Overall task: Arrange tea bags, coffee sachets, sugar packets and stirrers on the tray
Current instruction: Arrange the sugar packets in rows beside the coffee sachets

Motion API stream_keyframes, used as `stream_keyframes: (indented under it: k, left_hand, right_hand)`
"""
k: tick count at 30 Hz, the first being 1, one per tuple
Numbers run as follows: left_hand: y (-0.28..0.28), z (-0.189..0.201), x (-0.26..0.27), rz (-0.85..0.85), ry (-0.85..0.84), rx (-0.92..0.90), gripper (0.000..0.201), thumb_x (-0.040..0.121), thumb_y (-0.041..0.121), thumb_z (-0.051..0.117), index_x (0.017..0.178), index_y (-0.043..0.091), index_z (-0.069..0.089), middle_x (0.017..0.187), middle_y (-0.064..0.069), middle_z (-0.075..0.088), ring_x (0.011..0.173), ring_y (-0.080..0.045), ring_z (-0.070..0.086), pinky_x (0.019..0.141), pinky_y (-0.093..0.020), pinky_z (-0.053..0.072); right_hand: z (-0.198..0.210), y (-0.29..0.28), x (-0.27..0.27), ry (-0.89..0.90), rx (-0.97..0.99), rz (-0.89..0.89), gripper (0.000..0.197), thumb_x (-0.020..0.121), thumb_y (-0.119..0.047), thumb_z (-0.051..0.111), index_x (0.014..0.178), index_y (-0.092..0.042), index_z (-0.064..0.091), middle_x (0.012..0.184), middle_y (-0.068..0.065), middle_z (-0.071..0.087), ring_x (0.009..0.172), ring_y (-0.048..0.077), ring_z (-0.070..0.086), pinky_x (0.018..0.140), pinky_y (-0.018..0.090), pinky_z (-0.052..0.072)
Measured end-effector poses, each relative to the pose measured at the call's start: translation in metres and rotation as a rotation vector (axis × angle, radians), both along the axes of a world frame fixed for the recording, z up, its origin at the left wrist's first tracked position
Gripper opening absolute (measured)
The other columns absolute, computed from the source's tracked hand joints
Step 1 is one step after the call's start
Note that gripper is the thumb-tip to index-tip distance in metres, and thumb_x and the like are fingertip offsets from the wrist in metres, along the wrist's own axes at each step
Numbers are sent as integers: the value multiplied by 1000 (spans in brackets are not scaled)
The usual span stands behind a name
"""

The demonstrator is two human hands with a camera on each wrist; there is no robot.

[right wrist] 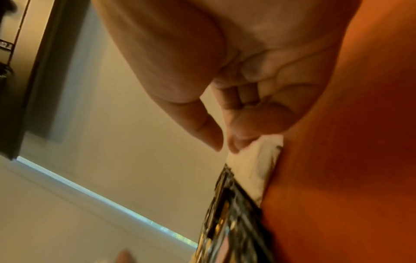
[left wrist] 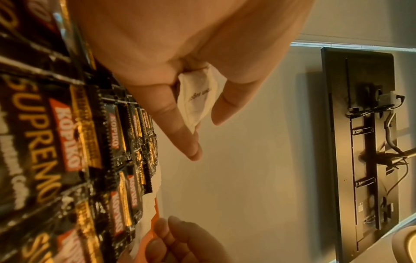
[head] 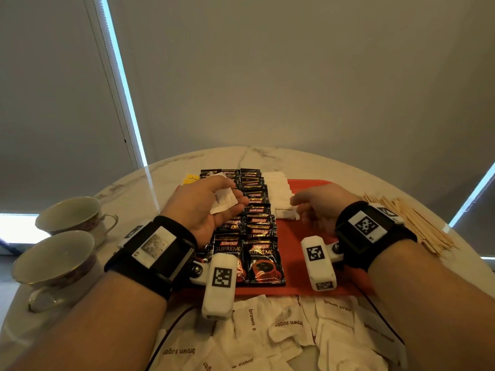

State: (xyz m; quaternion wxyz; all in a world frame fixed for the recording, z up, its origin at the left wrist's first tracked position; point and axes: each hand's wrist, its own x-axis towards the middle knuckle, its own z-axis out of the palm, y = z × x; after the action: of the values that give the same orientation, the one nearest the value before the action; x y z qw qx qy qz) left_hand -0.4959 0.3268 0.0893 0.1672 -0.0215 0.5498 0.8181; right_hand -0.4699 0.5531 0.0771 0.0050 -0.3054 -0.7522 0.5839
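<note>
The red tray carries two columns of black Kopiko coffee sachets and, to their right, a column of white sugar packets. My left hand hovers over the sachets, gripping a few white sugar packets between thumb and fingers. My right hand sits low over the tray. Its index fingertip rests on the nearest brown sugar packet; the thumb is just off it and the other fingers are curled.
Wooden stirrers lie in a heap on the marble table right of the tray. Several loose brown sugar packets are scattered along the near edge. Two teacups stand at the left. A yellow tea bag peeks out behind my left hand.
</note>
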Motion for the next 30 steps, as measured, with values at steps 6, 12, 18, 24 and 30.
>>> stream_keyframes:
  k: [6,12,18,24,30]
  left_hand:
    - [3,0,4,-9,-11,-8,10,98,0,56,105,2,64,101,-22,71,80,-31,78,70,-35,66]
    - [2,-1,1,-74,-27,27,31,99,-8,39,121,-3,61,104,-24,77,92,-35,79,70,-35,66]
    - [5,0,5,-135,-6,17,24,102,-6,52,123,5,55,104,-21,78,94,-32,79,61,-29,65]
    - [0,-1,8,-263,179,-237,23,95,3,69,118,6,68,100,-13,80,86,-24,79,57,-23,61]
    - [0,2,8,-193,180,-331,29,89,31,78,106,9,70,87,-10,80,71,-21,77,51,-23,58]
  right_hand:
    - [1,-13,3,-74,-68,90,19,93,-7,62,103,6,71,63,6,64,53,14,49,51,25,45]
    - [6,-15,3,-28,-130,85,18,95,-9,62,105,2,71,71,7,70,54,13,54,53,24,46]
    - [13,-35,2,290,-309,235,25,92,-26,70,109,-7,73,77,1,64,60,10,54,61,28,43]
    - [9,-58,6,343,-411,436,15,95,-18,67,102,-5,69,71,1,68,58,12,60,54,23,44]
    - [10,-59,6,407,-392,345,9,94,-13,67,96,-7,72,93,13,73,82,27,69,70,40,55]
